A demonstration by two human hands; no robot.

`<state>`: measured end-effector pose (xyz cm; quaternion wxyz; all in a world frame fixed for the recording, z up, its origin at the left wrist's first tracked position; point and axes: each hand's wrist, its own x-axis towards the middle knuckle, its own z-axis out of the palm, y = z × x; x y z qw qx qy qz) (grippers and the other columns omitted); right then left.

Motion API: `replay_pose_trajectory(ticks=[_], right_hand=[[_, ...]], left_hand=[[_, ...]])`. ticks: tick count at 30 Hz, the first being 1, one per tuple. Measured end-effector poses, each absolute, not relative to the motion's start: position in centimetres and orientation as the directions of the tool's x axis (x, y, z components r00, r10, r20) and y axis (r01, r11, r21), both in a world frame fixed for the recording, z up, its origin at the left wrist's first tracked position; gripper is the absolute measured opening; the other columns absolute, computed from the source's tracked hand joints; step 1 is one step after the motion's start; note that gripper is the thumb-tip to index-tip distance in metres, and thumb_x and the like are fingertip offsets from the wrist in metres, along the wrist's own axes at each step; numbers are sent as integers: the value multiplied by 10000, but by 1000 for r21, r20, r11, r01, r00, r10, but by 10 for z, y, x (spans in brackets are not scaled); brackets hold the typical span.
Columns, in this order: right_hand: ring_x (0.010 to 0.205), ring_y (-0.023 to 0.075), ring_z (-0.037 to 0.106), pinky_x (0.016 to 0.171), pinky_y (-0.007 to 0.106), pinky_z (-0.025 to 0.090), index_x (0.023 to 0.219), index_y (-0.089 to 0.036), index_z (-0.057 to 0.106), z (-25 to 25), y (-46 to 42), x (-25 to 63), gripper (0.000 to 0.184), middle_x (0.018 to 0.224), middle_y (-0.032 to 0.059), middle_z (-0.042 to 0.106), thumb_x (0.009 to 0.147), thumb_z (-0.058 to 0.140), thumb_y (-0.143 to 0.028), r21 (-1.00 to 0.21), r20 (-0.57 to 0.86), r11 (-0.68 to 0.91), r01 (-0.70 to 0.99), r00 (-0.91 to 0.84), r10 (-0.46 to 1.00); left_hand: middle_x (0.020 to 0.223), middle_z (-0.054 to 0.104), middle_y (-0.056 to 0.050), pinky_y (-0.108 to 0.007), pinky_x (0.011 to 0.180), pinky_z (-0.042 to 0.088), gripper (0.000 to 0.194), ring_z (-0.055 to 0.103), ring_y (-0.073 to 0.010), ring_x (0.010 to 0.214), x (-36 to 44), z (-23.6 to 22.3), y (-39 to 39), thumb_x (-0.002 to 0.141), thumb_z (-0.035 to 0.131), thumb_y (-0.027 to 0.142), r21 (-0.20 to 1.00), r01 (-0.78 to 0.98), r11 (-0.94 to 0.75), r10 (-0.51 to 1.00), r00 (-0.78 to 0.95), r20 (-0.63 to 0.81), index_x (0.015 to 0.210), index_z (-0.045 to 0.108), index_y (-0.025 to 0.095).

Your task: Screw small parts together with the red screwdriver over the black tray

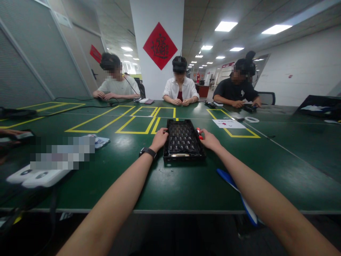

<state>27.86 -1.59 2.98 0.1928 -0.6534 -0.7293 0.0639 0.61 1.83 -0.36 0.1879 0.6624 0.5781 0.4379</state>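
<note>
A black rectangular plastic tray (183,156) lies lengthwise before me on the green table, with rows of small glinting shapes inside that are too small to name. The fingers of my left hand (160,138) are bent around its left edge. On the wrist there is a dark watch (148,153). My right hand (210,140) is curled at the tray's right edge, its fingertips partly hidden. Small red pieces (200,137) show between those fingers and the tray; whether they belong to the tray I cannot tell.
Under my right forearm lies a blue and white long object (229,178), reaching past the table's front edge. White devices (44,177) stand at left. A paper sheet (229,123) lies beyond my right hand. Yellow tape (133,133) marks the green table (181,188). Three people sit opposite.
</note>
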Motion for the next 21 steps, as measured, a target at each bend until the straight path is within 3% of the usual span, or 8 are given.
replay_pose_trajectory(ticks=[5,9,12,15,17,21], right_hand=[[905,261,584,709,333,422,1259,-235,404,33,-19,276,448,1063,146,571,823,471,-315,-314,175,91,945,-37,984],[975,301,571,786,384,413,1249,-198,435,28,-17,278,497,1132,197,530,764,542,-180,-477,156,-23,878,111,981],[905,287,587,743,360,426,1045,-101,553,25,-14,282,340,967,206,590,714,603,-161,-589,145,-69,805,189,971],[680,206,581,585,283,416,773,-114,579,27,-11,282,193,658,96,573,664,669,-245,-696,150,-63,715,231,961],[499,133,491,465,242,356,688,-145,544,32,-10,279,229,485,-4,444,680,650,-348,-784,155,-38,619,256,954],[343,69,232,348,199,246,677,-204,435,53,-13,270,349,414,-101,184,827,350,-508,-945,210,103,310,335,919]], left_hand=[[1000,610,-90,-328,836,437,363,561,-198,917,6,-2,16,775,433,216,750,609,-258,931,-51,362,1114,540,145],[987,615,-89,-320,821,440,367,568,-194,890,6,-1,15,770,438,217,759,598,-257,935,-45,352,1116,538,142],[996,611,-94,-327,820,438,368,564,-201,897,6,-2,15,768,438,220,757,600,-260,933,-48,358,1113,538,141],[1008,606,-94,-333,834,435,368,558,-203,916,6,-3,16,772,429,226,748,608,-267,930,-43,366,1113,538,143],[1026,602,-96,-333,857,428,365,552,-202,939,6,-3,16,775,424,225,739,615,-274,926,-40,376,1112,539,141],[1041,602,-102,-331,864,429,363,552,-202,950,7,-3,16,783,419,224,736,621,-268,926,-45,375,1114,540,135]])
